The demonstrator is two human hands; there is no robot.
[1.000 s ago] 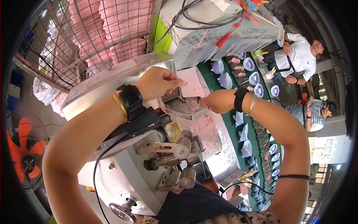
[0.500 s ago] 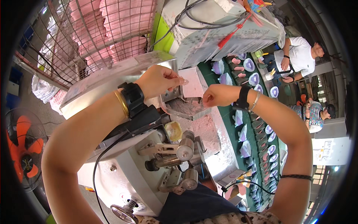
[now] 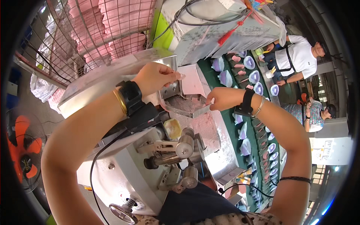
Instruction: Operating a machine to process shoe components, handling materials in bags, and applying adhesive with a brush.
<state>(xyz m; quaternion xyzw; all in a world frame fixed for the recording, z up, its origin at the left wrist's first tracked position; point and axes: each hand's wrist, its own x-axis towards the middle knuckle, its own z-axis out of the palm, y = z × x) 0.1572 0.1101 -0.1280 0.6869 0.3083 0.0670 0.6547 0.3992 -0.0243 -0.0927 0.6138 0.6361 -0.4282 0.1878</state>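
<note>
My left hand (image 3: pixel 152 78) reaches over the metal machine housing, thumb and fingertips pinched together. A small clear or pale bit shows at its fingertips, too small to name. Across from it, my right hand (image 3: pixel 225 98) is also closed, fingertips by the corner of a clear-walled tray (image 3: pixel 182 113). A whitish speck shows at these fingers; whether they grip the tray's rim I cannot tell. Pinkish-grey dust lies in the tray. Between my hands, beyond the tray, is a pale pink flat surface (image 3: pixel 193 80).
Close to me stands a machine with metal rollers (image 3: pixel 185 147) and a handwheel (image 3: pixel 123 213). A green conveyor (image 3: pixel 214 80) carries purple-white shoe-shaped pieces and pink soles on the right. A wire cage (image 3: pixel 108 33) holds pink sheets. An orange-bladed fan (image 3: pixel 26 146) and two people (image 3: pixel 296 60) are around.
Both hands keep their pinch and shift only slightly; the right one has turned a little, showing a whitish speck. The nearer person on the right has moved an arm away from the body.
</note>
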